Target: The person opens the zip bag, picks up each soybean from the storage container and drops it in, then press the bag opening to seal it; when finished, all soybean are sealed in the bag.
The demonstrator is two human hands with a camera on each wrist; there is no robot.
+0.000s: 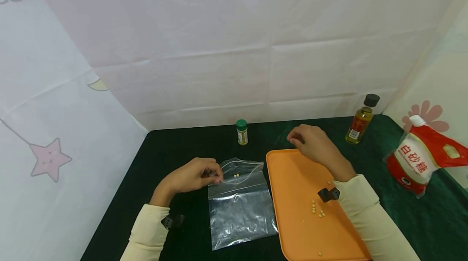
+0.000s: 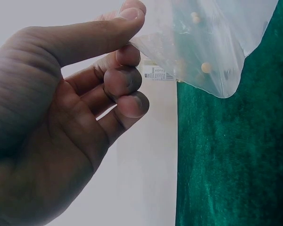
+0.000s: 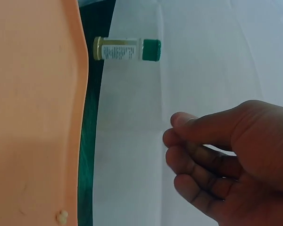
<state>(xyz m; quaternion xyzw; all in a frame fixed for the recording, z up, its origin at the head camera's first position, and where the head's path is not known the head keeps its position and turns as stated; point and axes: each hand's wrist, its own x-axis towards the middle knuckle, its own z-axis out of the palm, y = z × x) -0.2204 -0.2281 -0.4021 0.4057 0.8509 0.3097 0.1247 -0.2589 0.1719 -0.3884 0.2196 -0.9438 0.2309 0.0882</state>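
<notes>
My left hand (image 1: 193, 175) pinches the top left edge of a clear zip bag (image 1: 241, 212) between thumb and fingers. The bag lies flat on the dark green cloth with its mouth lifted apart. A few small round yellow beans (image 2: 206, 67) show through the plastic near the mouth. Over the far end of an orange tray (image 1: 292, 196), my right hand (image 1: 318, 145) hovers with curled fingers, thumb tip against the index finger; nothing shows between them. Several more of the yellow beans (image 1: 313, 207) lie on the tray below the right wrist.
A small green-capped jar (image 1: 242, 133) stands behind the bag. Farther right are an oil bottle with a black cap (image 1: 360, 120) and a red and white sugar pouch (image 1: 413, 159). A white cloth wall (image 1: 219, 70) rises behind the table.
</notes>
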